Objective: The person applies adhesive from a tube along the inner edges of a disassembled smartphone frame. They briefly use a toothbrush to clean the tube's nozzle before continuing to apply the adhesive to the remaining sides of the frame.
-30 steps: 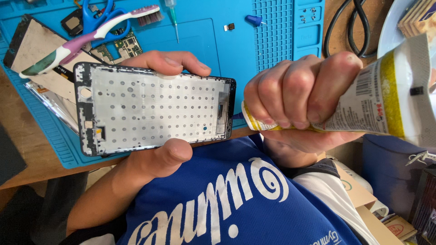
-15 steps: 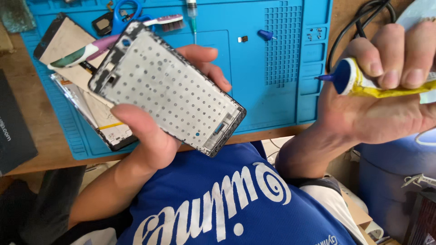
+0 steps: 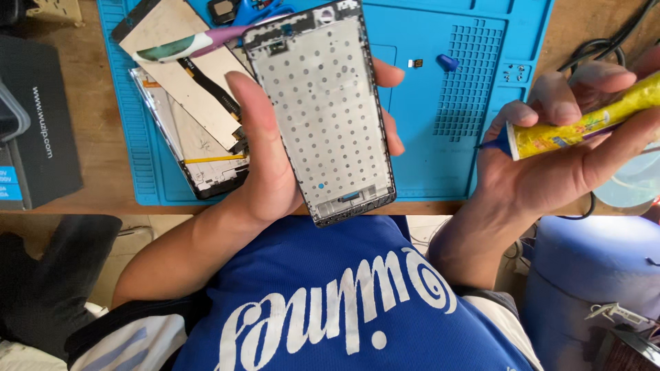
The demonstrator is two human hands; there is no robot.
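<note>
My left hand (image 3: 265, 154) grips a phone frame (image 3: 323, 110), a black-edged plate with a silvery, hole-dotted middle. It stands nearly upright in my palm, thumb along its left edge and fingertips showing past its right edge. To the right, my right hand (image 3: 557, 151) holds a yellow glue tube (image 3: 584, 124) with a blue nozzle pointing left, apart from the frame.
A blue work mat (image 3: 454, 89) covers the wooden bench. On it, to the left, lie a disassembled phone screen (image 3: 199, 148), a toothbrush (image 3: 182, 47), a small blue cap (image 3: 448, 62) and tiny screws. A black box (image 3: 34, 130) sits far left, black cables (image 3: 595, 51) far right.
My left hand has turned the phone frame from lying sideways to nearly upright. My right hand has drawn the glue tube away to the right, with its nozzle now pointing left.
</note>
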